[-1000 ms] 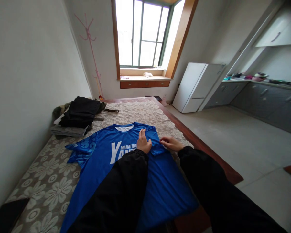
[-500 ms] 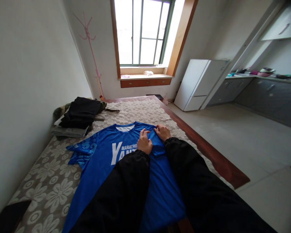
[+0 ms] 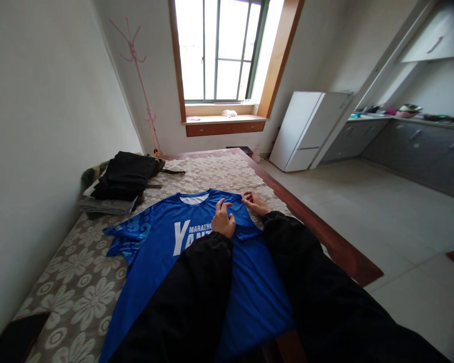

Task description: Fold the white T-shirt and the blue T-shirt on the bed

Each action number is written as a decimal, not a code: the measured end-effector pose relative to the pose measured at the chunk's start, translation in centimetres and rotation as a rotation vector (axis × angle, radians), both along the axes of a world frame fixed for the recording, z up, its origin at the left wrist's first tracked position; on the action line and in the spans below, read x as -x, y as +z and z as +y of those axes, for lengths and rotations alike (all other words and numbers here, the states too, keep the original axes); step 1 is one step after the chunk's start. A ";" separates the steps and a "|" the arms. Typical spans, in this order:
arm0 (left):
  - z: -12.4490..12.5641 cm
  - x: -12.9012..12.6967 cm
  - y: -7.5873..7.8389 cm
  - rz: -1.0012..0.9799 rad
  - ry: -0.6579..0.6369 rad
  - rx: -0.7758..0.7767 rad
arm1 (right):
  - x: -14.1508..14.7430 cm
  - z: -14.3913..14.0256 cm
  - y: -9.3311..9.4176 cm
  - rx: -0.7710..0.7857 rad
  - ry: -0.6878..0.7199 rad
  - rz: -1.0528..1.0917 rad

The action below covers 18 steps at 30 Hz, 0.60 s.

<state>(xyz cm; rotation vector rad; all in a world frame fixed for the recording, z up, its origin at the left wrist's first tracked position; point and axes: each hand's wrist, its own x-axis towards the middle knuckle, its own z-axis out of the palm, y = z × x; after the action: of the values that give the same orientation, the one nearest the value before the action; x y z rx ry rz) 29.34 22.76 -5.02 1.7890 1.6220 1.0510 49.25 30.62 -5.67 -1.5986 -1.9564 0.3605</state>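
Note:
A blue short-sleeved T-shirt [image 3: 155, 247] lies spread front side up, with white "MARATHON" lettering partly covered by my arm. Its collar points away from me, and one patterned sleeve stretches out to the left. The sleeve on the right lies in against the body of the shirt. My left hand [image 3: 223, 219] rests over the chest near the right shoulder, thumb and index finger apart. At the outer edge of that shoulder is my right hand [image 3: 256, 203], fingers extended and fingertips touching the fabric. Black sleeves cover both my arms and hide part of the shirt.
The shirt is on a floral bedcover [image 3: 83, 272] with a reddish wooden edge [image 3: 325, 237] on the right. Folded dark clothes [image 3: 124, 176] are stacked at the left by the wall. A black flat object [image 3: 17, 338] lies near left. Beyond stand a pink coat rack [image 3: 139, 75] and white fridge [image 3: 306, 131].
My right hand has shifted slightly outward to the shoulder's edge, and bedcover now shows between it and the sleeve. My left hand has barely moved. The view has turned slightly.

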 end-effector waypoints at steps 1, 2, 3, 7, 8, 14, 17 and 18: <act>0.0 0.0 0.0 -0.007 0.002 -0.004 | -0.7 -1.2 0.4 -0.006 0.021 0.009; 0.0 0.0 -0.1 -0.009 0.005 -0.012 | -1.3 -2.7 0.7 -0.023 0.044 0.013; 0.0 0.0 -0.1 -0.002 0.010 -0.028 | -1.8 -4.4 0.9 -0.050 0.073 0.009; -0.1 0.1 0.0 0.099 0.038 -0.134 | -2.0 -11.9 1.4 -0.186 0.337 -0.095; -0.2 0.1 0.0 0.128 0.040 -0.164 | -1.6 -13.3 1.4 -0.194 0.387 -0.138; -0.4 -0.5 -0.5 0.185 -0.231 -0.252 | 0.8 -14.8 0.0 -0.253 0.374 -0.268; -0.6 -1.0 -1.1 0.233 -0.391 -0.212 | 0.8 -14.4 -0.7 -0.304 0.403 -0.237; -0.7 -1.1 -1.3 0.250 -0.414 -0.195 | 0.8 -14.5 -0.8 -0.308 0.421 -0.226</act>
<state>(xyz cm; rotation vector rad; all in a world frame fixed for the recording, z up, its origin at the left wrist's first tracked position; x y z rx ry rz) 30.45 22.10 -6.34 2.3366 1.2267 0.8401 48.48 16.15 -6.44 -1.0669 -2.3871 0.0319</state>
